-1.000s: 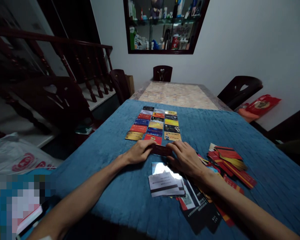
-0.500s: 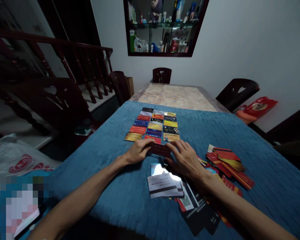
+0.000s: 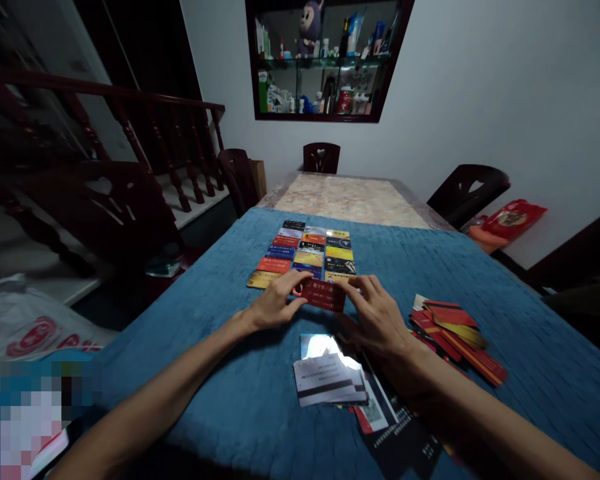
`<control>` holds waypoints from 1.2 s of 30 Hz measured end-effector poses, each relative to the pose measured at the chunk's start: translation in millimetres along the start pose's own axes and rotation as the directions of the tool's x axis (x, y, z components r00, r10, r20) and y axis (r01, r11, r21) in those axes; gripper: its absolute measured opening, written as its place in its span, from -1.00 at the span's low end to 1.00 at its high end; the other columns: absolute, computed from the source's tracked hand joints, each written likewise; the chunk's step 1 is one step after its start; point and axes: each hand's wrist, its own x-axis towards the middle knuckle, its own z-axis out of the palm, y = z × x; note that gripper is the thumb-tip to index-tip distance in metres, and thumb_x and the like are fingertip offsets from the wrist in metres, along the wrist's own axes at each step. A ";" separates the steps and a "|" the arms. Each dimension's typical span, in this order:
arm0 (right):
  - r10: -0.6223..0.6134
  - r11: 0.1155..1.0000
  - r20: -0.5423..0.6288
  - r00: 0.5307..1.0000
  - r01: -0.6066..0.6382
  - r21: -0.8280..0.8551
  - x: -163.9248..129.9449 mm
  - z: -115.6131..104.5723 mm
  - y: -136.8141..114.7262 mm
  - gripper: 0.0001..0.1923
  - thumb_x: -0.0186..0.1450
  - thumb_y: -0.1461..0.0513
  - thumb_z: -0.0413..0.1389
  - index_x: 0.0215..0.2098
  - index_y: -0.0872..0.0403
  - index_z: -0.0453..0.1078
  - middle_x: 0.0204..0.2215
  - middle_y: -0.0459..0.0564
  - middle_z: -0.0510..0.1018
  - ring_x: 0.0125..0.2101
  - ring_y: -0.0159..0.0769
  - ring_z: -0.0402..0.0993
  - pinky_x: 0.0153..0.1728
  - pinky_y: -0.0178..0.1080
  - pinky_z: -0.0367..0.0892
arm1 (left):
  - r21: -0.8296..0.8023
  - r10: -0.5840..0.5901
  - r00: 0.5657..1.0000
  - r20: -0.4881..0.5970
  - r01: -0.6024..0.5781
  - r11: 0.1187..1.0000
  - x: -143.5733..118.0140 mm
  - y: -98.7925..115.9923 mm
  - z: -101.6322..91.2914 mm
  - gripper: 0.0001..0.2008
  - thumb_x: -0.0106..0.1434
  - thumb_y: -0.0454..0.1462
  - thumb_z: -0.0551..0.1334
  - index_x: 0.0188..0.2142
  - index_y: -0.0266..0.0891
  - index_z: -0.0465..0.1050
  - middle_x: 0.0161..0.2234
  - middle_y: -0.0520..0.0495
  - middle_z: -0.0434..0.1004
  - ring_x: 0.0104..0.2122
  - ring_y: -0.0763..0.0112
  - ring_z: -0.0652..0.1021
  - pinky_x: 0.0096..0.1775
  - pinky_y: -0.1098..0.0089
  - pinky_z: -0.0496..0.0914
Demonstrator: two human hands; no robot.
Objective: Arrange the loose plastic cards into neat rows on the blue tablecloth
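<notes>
From the head camera we see a dim room. Our left hand [image 3: 275, 303] and right hand [image 3: 375, 313] pinch a red card [image 3: 323, 294] between them by its ends, just above the blue cloth [image 3: 220, 347] covering the bench [image 3: 350, 197]. Just beyond lie rows of cards [image 3: 307, 253]; a loose pile of cards [image 3: 455, 330] sits to the right, pale cards [image 3: 327, 377] near us. Dark chairs [image 3: 467, 190] ring the bench, with a stair railing [image 3: 130, 127] on the left and a wall cabinet [image 3: 325, 60] ahead.
</notes>
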 end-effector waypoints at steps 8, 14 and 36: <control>-0.013 0.997 0.055 0.998 0.008 0.076 16.2 -1.5 12.7 -0.49 0.34 0.08 0.09 0.21 0.09 0.27 -0.09 0.18 0.42 -0.10 -0.03 0.30 -0.14 -0.04 0.40 | 0.102 0.074 0.993 0.095 -0.083 0.991 15.5 -2.1 -18.0 -0.40 0.24 -0.38 0.25 0.26 -0.19 0.20 0.13 -0.24 0.32 0.14 0.11 0.43 0.16 0.10 0.40; -0.026 0.995 0.102 0.994 0.016 0.097 40.5 15.1 26.5 -0.54 0.35 0.08 0.08 0.15 0.11 0.30 -0.07 0.20 0.43 -0.11 -0.05 0.31 -0.11 -0.03 0.40 | 0.144 0.053 0.992 0.117 -0.070 0.987 31.1 -23.2 -32.2 -0.43 0.24 -0.40 0.23 0.24 -0.21 0.22 0.14 -0.23 0.33 0.15 0.12 0.42 0.18 0.09 0.38; 0.226 0.938 0.284 0.932 -0.287 0.195 152.5 130.4 67.9 -0.82 0.29 0.24 0.13 -0.16 0.08 0.49 -0.07 0.14 0.49 -0.04 -0.11 0.36 -0.06 -0.16 0.26 | 0.257 -0.207 0.978 0.006 0.199 0.946 92.2 -151.0 -59.0 -0.67 0.15 -0.41 0.15 -0.08 -0.30 0.47 -0.08 -0.16 0.50 -0.15 0.26 0.51 -0.06 0.28 0.46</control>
